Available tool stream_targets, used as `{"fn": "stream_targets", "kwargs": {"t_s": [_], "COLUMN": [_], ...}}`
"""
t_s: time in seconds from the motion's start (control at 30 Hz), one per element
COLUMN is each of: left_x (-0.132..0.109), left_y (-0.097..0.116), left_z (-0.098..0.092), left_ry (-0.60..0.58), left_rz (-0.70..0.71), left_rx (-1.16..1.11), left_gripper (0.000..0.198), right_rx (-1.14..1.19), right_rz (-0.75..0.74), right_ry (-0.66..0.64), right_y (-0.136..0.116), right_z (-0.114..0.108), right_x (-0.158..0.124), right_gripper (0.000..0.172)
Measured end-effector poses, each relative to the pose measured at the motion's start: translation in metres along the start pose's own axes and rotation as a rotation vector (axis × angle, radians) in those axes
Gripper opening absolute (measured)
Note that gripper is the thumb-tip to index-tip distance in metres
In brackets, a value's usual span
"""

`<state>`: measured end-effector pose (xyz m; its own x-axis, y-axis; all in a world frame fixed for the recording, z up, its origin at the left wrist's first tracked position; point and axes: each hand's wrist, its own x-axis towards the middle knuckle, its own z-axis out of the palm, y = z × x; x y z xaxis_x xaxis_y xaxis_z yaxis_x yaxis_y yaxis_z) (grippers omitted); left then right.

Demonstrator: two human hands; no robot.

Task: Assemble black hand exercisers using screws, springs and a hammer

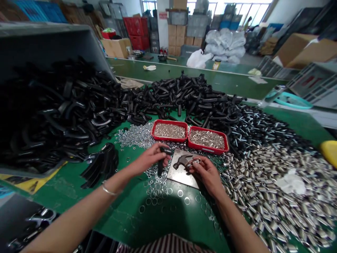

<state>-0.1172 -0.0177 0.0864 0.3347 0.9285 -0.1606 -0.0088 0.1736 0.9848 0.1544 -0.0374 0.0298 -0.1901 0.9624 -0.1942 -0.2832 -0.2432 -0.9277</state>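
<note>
Two hands of mine are occupied above the surface: my left hand has its fingers closed round a black part, one end pointing down, and my right hand pinches small shiny metal pieces between thumb and fingertips, too blurred to count. What each holds is near the other but apart, so I judge the step in hand to be readying these pieces, with no join between them that I can see. The next move seems to call for a steady hold on the left and a fine fingertip grip on the right. Between my hands lies a metal plate with a hammer resting on it. Loose rings are scattered beside the plate and nearer me. Just beyond it, two red trays of small metal bits sit side by side. Farther out, silver cylinders spread to my right, a heap of black handles rises behind the trays, and a tilted grey bin holds more on my left.
</note>
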Motion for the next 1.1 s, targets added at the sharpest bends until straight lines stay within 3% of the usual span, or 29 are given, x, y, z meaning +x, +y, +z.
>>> {"fn": "stream_targets", "kwargs": {"t_s": [0.07,0.13,0.3,0.4,0.47,0.63,0.73,0.83,0.93,1.0,1.03,1.1], "left_x": [-0.004,-0.001,0.010,0.008,0.002,-0.018,-0.024,-0.020,-0.010,-0.003,-0.001,-0.001], "left_y": [-0.025,-0.042,-0.049,-0.047,-0.047,-0.039,-0.033,-0.035,-0.038,-0.034,-0.032,-0.025], "left_z": [0.042,0.067,0.099,0.112,0.116,0.110,0.105,0.101,0.084,0.060,0.045,0.014], "left_ry": [-0.004,0.012,0.030,0.063,0.017,-0.383,-0.471,-0.295,0.074,0.272,0.336,0.407], "left_rz": [-0.058,-0.074,-0.070,-0.086,-0.104,-0.195,-0.259,-0.287,-0.126,0.004,0.039,0.030], "left_rx": [-0.085,-0.142,-0.354,-0.525,-0.560,-0.450,-0.524,-0.541,-0.537,-0.526,-0.500,-0.414], "left_gripper": [0.039,0.042,0.045,0.044,0.042,0.059,0.042,0.032,0.028,0.026,0.027,0.028], "right_rx": [0.003,0.009,0.000,-0.121,-0.207,-0.235,-0.222,-0.340,-0.682,-0.957,-1.065,-1.190], "right_rz": [-0.010,-0.022,-0.111,-0.181,-0.207,-0.111,-0.051,-0.051,-0.302,-0.526,-0.594,-0.621], "right_ry": [0.021,0.046,0.138,0.198,0.177,-0.094,-0.213,-0.286,-0.117,-0.003,-0.013,-0.163], "right_y": [-0.003,-0.007,-0.012,-0.010,-0.011,-0.017,-0.020,-0.020,-0.022,-0.023,-0.022,-0.018], "right_z": [0.001,0.004,0.016,0.024,0.023,0.008,0.003,0.010,0.024,0.037,0.044,0.060], "right_x": [-0.005,-0.010,-0.024,-0.027,-0.027,-0.022,-0.016,0.000,0.026,0.041,0.046,0.050], "right_gripper": [0.032,0.031,0.029,0.026,0.024,0.020,0.020,0.022,0.022,0.022,0.021,0.017]}}
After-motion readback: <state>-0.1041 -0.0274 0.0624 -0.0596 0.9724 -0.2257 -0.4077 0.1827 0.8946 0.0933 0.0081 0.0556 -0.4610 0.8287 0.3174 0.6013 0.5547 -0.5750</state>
